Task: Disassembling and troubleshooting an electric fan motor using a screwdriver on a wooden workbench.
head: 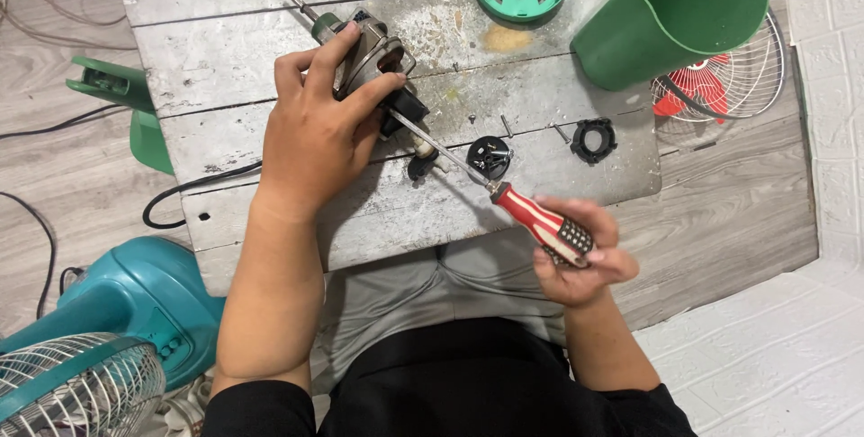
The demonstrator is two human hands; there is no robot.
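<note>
Nearest, the right hand [580, 252] is closed around the ribbed red-and-white handle of a screwdriver [504, 198], whose thin steel shaft runs up and away to the fan motor [369, 50] that the left hand [315, 126] clamps from above on the scuffed grey table [558, 162]. The step looks like driving or loosening a screw at the motor's back, though the tip is hidden, so the next move calls for steady axial pressure while turning. Beyond the right hand lie small black plastic rings [594, 140] and a smooth green housing [675, 9].

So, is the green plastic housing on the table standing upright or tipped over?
Tipped over. The green housing lies on its side on the wooden table, its open mouth facing the camera, showing an empty inside.
</note>
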